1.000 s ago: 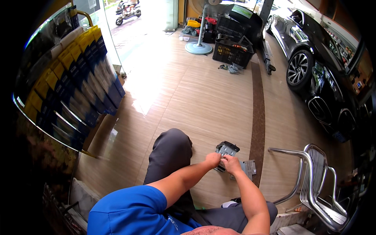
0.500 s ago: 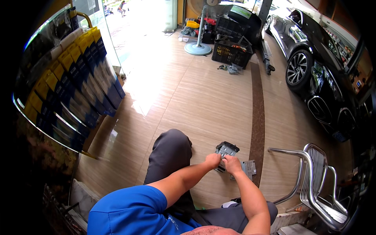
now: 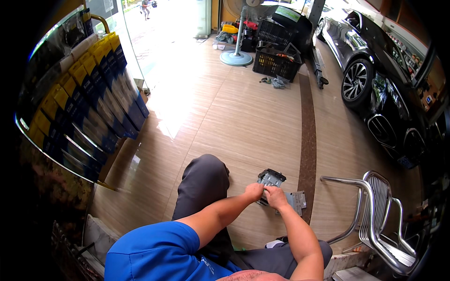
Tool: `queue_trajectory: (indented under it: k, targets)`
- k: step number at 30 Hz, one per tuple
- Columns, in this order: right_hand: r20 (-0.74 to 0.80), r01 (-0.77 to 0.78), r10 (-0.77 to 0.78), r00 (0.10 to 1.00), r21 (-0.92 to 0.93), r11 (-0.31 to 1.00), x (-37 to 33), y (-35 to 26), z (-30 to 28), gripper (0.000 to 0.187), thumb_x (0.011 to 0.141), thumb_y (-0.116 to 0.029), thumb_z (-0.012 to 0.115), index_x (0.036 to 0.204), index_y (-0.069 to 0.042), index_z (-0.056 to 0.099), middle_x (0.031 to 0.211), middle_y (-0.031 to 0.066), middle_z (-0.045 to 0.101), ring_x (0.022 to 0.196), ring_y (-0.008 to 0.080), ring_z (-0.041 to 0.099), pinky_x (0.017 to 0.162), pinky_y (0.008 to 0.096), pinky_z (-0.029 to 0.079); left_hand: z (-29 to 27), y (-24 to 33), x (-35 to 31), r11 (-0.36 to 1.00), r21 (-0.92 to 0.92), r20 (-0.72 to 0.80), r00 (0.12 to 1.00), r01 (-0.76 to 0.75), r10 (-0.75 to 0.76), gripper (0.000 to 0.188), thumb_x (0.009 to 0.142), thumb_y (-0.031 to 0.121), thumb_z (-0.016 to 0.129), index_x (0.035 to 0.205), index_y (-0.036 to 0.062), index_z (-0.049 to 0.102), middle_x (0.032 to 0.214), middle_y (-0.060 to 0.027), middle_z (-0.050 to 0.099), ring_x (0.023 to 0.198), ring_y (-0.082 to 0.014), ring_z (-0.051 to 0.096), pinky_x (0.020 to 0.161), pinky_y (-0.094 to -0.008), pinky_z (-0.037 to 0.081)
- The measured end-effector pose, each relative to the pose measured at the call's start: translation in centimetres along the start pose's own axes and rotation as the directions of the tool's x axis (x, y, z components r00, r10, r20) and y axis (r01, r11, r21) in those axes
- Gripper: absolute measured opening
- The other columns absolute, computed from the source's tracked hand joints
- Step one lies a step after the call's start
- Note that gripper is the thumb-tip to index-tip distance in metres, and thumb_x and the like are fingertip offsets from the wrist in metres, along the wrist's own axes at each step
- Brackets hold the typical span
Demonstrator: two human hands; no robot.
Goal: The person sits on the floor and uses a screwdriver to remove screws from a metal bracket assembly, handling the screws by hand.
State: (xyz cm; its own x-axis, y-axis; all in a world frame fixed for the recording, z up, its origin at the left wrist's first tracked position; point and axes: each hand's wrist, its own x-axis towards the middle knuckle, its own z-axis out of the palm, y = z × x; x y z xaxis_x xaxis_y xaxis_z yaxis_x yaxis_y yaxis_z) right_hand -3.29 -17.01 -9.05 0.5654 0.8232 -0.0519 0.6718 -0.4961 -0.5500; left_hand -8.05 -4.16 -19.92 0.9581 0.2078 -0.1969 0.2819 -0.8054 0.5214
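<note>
A boxy metal electronic unit (image 3: 272,179) with a black end rests on the tiled floor in front of me and looks like a car stereo. My left hand (image 3: 254,191) is closed at its near left edge. Right beside it, my right hand (image 3: 276,197) is closed too, thumb and fingers pinched together over the unit's near end. Whatever is between those fingers is too small to make out. Partly behind my right hand, a flat grey metal plate (image 3: 298,201) with slots lies on the floor.
A chrome chair (image 3: 375,210) stands at the right, with a black car (image 3: 384,93) beyond. Packaged goods hang on a rack (image 3: 84,98) at the left. Farther off are a pedestal fan (image 3: 236,57), black crates (image 3: 277,63) and a jack-like metal arm (image 3: 319,70).
My right hand has shifted slightly left, closer to my left hand. The unit and the plate stay in place. Outside, a distant person has changed posture.
</note>
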Motion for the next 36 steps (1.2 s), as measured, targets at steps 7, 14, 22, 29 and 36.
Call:
queue_trajectory:
  k: [7,14,22,29,36]
  targets:
    - [0.008,-0.036,0.035,0.999,0.138,0.99,0.1,0.3,0.3,0.022,0.089,-0.021,0.06,0.102,-0.006,0.069,0.093,0.0203,0.068,0.091,0.0378,0.065,0.08,0.0432,0.051,-0.5,0.0,-0.2,0.999,-0.042,-0.001,1.0,-0.011,0.011,0.017,0.086,0.02,0.057,0.094,0.0101,0.067,0.093,-0.0145,0.07,0.091,-0.0332,0.067,0.073,-0.046,0.055]
    - [-0.042,-0.231,0.233,0.971,0.054,0.971,0.1,-0.4,-0.2,0.026,0.087,-0.03,0.066,0.094,-0.005,0.069,0.091,0.0219,0.067,0.088,0.0402,0.065,0.075,0.0456,0.052,-0.7,0.2,-0.2,0.999,-0.035,-0.004,1.0,0.023,-0.023,0.015,0.084,0.019,0.058,0.088,0.0085,0.068,0.092,-0.0163,0.069,0.09,-0.0346,0.067,0.073,-0.0465,0.055]
    - [-0.041,-0.196,0.194,0.98,-0.044,0.98,0.1,-0.5,-0.3,0.03,0.088,-0.033,0.063,0.083,-0.004,0.066,0.085,0.023,0.066,0.083,0.0423,0.063,0.072,0.0489,0.05,-0.4,0.1,-0.2,0.999,-0.036,-0.021,0.999,0.023,-0.024,0.014,0.084,0.02,0.059,0.087,0.0087,0.066,0.089,-0.0177,0.069,0.088,-0.0361,0.067,0.073,-0.0476,0.054]
    - [-0.038,-0.185,0.183,0.982,-0.055,0.981,-0.1,0.2,-0.1,0.027,0.088,-0.031,0.062,0.083,-0.004,0.066,0.084,0.0231,0.066,0.083,0.0421,0.063,0.073,0.0488,0.05,-1.4,1.0,-0.7,0.999,-0.026,-0.006,1.0,0.028,-0.028,0.015,0.084,0.018,0.057,0.085,0.0072,0.068,0.09,-0.0172,0.07,0.089,-0.035,0.068,0.072,-0.0461,0.055]
    - [0.004,-0.104,0.105,0.995,-0.049,0.993,0.1,0.3,0.1,0.022,0.09,-0.025,0.06,0.088,-0.005,0.067,0.088,0.0202,0.067,0.086,0.0401,0.063,0.076,0.0477,0.05,-1.2,0.5,-0.6,1.0,0.01,-0.002,1.0,0.026,-0.026,0.012,0.082,0.016,0.06,0.085,0.0072,0.068,0.091,-0.0171,0.07,0.089,-0.0343,0.068,0.072,-0.046,0.055]
